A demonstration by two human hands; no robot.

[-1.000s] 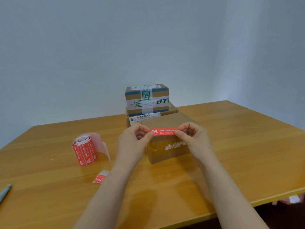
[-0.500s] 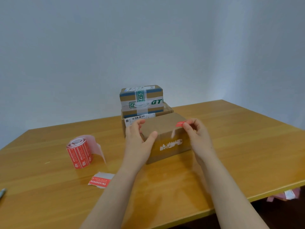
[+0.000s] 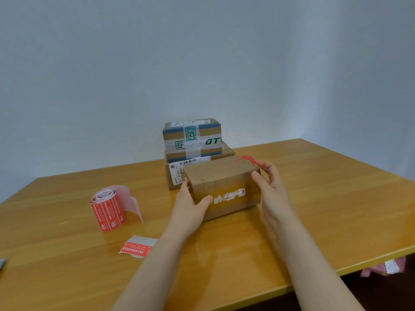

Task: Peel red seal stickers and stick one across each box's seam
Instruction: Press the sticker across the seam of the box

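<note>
A plain brown cardboard box (image 3: 224,182) sits on the wooden table (image 3: 325,205) in front of me, with torn white label remains on its near face. My left hand (image 3: 190,205) grips its left end, thumb on the near face. My right hand (image 3: 268,189) rests against the box's right end and pinches one end of a red seal sticker (image 3: 246,158), which curls in the air above the box's top right corner. Behind stand two stacked taped boxes (image 3: 193,140). A roll of red stickers (image 3: 107,209) stands at the left.
A torn piece of backing with a red sticker (image 3: 137,249) lies near my left forearm. A pen tip (image 3: 2,263) shows at the far left edge. Pink and white scraps (image 3: 390,265) lie on the floor beyond the table's right front edge.
Both hands held the sticker stretched over the box a second ago. My left hand let go and took the box's left end; my right hand keeps the sticker, now curled at the right corner.
</note>
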